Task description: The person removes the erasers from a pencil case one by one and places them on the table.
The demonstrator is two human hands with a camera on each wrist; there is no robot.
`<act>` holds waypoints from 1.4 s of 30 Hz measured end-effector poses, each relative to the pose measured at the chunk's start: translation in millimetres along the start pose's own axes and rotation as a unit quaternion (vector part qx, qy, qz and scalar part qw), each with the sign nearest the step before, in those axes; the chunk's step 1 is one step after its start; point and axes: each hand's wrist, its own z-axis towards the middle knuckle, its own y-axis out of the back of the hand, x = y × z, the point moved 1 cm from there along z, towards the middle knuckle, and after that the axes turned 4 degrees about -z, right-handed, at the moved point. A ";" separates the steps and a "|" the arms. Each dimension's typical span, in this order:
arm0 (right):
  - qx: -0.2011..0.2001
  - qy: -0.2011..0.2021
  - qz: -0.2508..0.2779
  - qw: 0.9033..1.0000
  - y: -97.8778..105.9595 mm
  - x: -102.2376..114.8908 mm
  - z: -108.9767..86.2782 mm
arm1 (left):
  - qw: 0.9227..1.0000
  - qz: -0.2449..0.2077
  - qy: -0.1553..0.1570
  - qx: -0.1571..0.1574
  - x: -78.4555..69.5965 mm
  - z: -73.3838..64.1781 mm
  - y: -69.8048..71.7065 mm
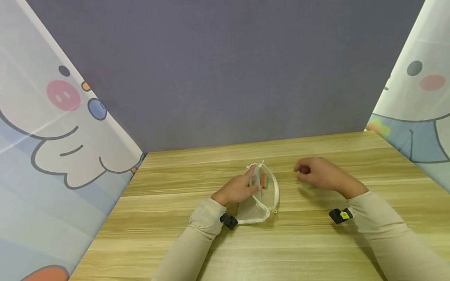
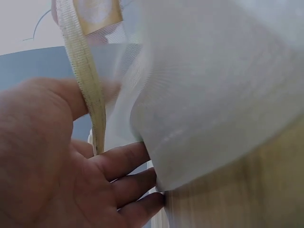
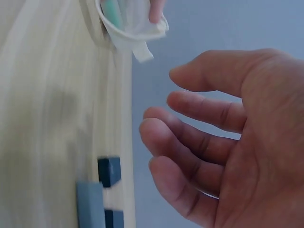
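A white mesh drawstring bag lies on the table with its mouth held wide. My left hand grips the bag's near-left rim, the thumb inside the mouth and the other fingers against the outer mesh, as the left wrist view shows. Inside the bag are an orange piece and a green piece. Off to the right of the bag, my right hand hovers above the table. Its fingers are loosely curved, with nothing between them in the right wrist view.
Beyond the right hand in its wrist view are dark blocks and a grey-blue block on the wooden table. A grey panel rises behind the table. Cartoon-printed curtains hang at both sides.
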 end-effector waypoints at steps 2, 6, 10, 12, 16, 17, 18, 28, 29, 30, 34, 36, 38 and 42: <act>0.005 0.008 0.005 1.000 -4.9 5.4 1.9 | 1.000 0.003 0.001 -0.001 -1.6 0.2 -0.5; 0.013 0.024 -0.006 1.000 -14.5 14.0 5.2 | 1.000 0.014 0.005 -0.002 -4.5 0.8 -2.1; 0.024 0.034 -0.001 0.999 -19.8 21.1 6.4 | 1.000 0.027 0.010 -0.009 -5.2 1.2 -3.2; 0.030 0.038 0.015 0.999 -20.9 24.3 6.6 | 0.999 0.032 0.009 -0.010 -4.9 1.0 -3.5; 0.043 0.043 0.049 0.997 -22.4 28.7 7.1 | 0.999 0.040 0.003 -0.013 -5.0 0.9 -3.9; 0.047 0.044 0.056 0.996 -23.2 29.4 7.5 | 0.999 0.044 0.001 -0.014 -5.1 0.9 -4.0; 0.050 0.045 0.062 0.996 -24.2 30.1 7.9 | 0.999 0.045 0.000 -0.015 -5.3 0.8 -4.1; 0.042 0.062 0.058 0.995 -35.3 33.4 10.9 | 0.998 0.066 -0.015 -0.016 -7.1 3.2 -5.6; 0.043 0.062 0.058 0.995 -35.4 34.2 10.7 | 0.997 0.067 -0.017 -0.015 -6.9 3.6 -5.6; 0.045 0.061 0.058 0.995 -35.4 35.1 10.6 | 0.997 0.068 -0.019 -0.015 -6.9 3.9 -5.6; 0.055 0.052 0.063 0.995 -37.1 37.5 10.8 | 0.997 0.072 -0.023 -0.012 -7.0 3.7 -5.8; 0.060 0.050 0.063 0.995 -38.5 38.7 11.0 | 0.997 0.072 -0.020 -0.012 -7.5 3.1 -5.5; 0.064 0.051 0.061 0.995 -40.0 39.6 11.2 | 0.997 0.074 -0.017 -0.011 -7.7 2.8 -5.4; 0.067 0.051 0.053 0.995 -42.5 40.6 10.7 | 0.997 0.076 -0.012 -0.009 -8.0 3.2 -5.6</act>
